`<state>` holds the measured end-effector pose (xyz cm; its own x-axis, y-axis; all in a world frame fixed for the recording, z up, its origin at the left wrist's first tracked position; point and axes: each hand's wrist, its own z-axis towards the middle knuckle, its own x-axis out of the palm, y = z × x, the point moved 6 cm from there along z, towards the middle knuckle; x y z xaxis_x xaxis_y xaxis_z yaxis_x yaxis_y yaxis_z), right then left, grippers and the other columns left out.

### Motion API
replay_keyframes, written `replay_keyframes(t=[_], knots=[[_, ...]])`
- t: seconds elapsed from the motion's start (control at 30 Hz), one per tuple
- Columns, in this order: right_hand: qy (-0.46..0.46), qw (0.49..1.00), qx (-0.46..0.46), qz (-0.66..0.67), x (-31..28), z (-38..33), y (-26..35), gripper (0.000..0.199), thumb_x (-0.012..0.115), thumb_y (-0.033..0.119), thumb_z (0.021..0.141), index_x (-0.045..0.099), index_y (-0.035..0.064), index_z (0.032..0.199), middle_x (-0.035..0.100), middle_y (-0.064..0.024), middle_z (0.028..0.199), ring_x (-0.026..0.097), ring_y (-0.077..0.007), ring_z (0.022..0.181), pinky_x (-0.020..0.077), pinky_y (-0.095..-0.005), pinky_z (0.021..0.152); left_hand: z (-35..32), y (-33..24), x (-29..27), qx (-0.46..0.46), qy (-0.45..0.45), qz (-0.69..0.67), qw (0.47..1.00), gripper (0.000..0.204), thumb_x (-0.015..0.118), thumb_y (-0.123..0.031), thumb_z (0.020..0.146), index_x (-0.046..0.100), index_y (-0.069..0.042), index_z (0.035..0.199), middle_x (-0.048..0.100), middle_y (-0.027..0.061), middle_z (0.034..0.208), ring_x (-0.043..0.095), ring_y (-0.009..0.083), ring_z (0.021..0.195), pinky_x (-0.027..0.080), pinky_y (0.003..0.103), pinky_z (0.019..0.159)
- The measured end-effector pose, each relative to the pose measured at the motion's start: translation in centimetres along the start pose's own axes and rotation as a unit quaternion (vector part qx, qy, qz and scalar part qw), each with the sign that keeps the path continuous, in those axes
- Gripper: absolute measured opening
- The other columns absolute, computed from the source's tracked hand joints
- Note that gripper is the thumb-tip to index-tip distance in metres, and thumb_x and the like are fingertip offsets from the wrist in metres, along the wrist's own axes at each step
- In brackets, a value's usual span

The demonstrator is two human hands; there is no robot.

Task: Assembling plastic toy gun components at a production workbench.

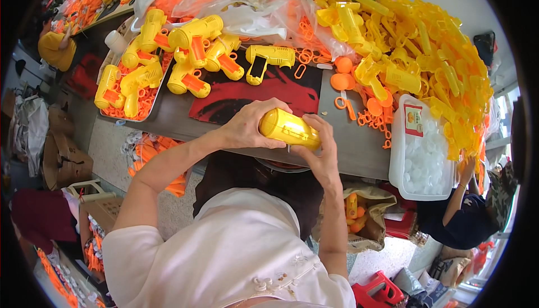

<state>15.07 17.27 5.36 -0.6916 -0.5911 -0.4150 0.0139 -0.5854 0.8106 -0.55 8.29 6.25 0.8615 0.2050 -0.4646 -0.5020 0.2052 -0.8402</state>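
Note:
A yellow plastic toy gun body point(289, 127) is held between both hands at the near edge of the table. My left hand point(252, 124) is closed round its rounded left end. My right hand point(321, 153) grips the other end, thumb below and fingers above. The underside of the piece is partly hidden by my fingers. Just beyond my hands lies a red and black mat point(269, 96). On its far edge rests a yellow toy gun point(269, 56) with a dark opening. Several yellow toy guns with orange parts point(193, 55) lie to the left.
A metal tray point(140, 118) holds orange pieces and toy guns. A large heap of yellow half shells point(426, 55) covers the right side. A white tub point(397, 162) of clear round pieces stands at the right edge. Orange rings point(373, 120) lie nearby. Another person's arm point(457, 198) reaches in at right.

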Motion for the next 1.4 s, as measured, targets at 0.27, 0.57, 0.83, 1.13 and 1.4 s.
replay_keyframes(t=[0.27, 0.57, 0.83, 1.13, 1.4], knots=[[-0.001, 0.973, 0.087, 0.213, 1.1, -0.4, -2.0, 0.024, 0.068, -0.003, 0.083, 0.067, -0.0009, 0.107, 0.058, -0.0109, 0.123, 0.055, -0.0169, 0.112, 0.0452, -0.0286, 0.094, 0.1, 0.5, 0.3, -0.006, -0.003, 0.040, 0.999, 0.063, 0.086, -0.020, 0.066, 0.053, -0.009, 0.118, 0.062, 0.0079, 0.109, 0.061, 0.0255, 0.100, 0.047, 0.036, 0.087], [0.013, 0.973, 0.113, 0.201, 1.6, 0.1, -3.2, 0.035, 0.072, 0.000, 0.081, 0.062, 0.0012, 0.114, 0.055, -0.0113, 0.126, 0.052, -0.0196, 0.118, 0.0408, -0.0303, 0.100, 0.9, 0.8, 0.4, -0.032, 0.001, 0.008, 0.999, 0.058, 0.084, -0.021, 0.069, 0.053, -0.008, 0.116, 0.062, 0.0078, 0.105, 0.061, 0.0236, 0.097, 0.048, 0.034, 0.085], [0.054, 0.986, 0.109, 0.113, 0.3, 0.9, -3.3, 0.068, 0.080, 0.007, 0.073, 0.048, 0.0027, 0.133, 0.052, -0.0126, 0.131, 0.048, -0.0222, 0.125, 0.0394, -0.0343, 0.105, 1.4, 3.4, -0.5, -0.145, -0.022, -0.175, 0.974, 0.047, 0.080, -0.025, 0.077, 0.052, -0.005, 0.109, 0.060, 0.0024, 0.094, 0.056, 0.0090, 0.087, 0.048, 0.028, 0.078], [0.114, 0.969, 0.185, 0.120, -3.7, 4.8, 1.6, 0.060, 0.082, 0.012, 0.069, 0.054, 0.0003, 0.120, 0.065, -0.0067, 0.104, 0.061, -0.0135, 0.095, 0.0490, -0.0275, 0.084, 3.9, -0.3, -2.8, -0.207, 0.189, -0.148, 0.948, 0.057, 0.079, -0.024, 0.076, 0.051, -0.003, 0.121, 0.059, 0.0037, 0.106, 0.056, 0.0111, 0.098, 0.046, 0.027, 0.085], [0.077, 0.988, 0.119, 0.065, -3.5, 6.1, 5.9, 0.069, 0.079, 0.022, 0.074, 0.046, 0.0017, 0.131, 0.062, -0.0087, 0.109, 0.058, -0.0166, 0.098, 0.0442, -0.0324, 0.091, 4.4, -3.4, -1.4, -0.160, 0.148, -0.112, 0.970, 0.070, 0.085, -0.022, 0.068, 0.051, -0.002, 0.127, 0.065, 0.0068, 0.110, 0.061, 0.0110, 0.099, 0.048, 0.028, 0.090]])
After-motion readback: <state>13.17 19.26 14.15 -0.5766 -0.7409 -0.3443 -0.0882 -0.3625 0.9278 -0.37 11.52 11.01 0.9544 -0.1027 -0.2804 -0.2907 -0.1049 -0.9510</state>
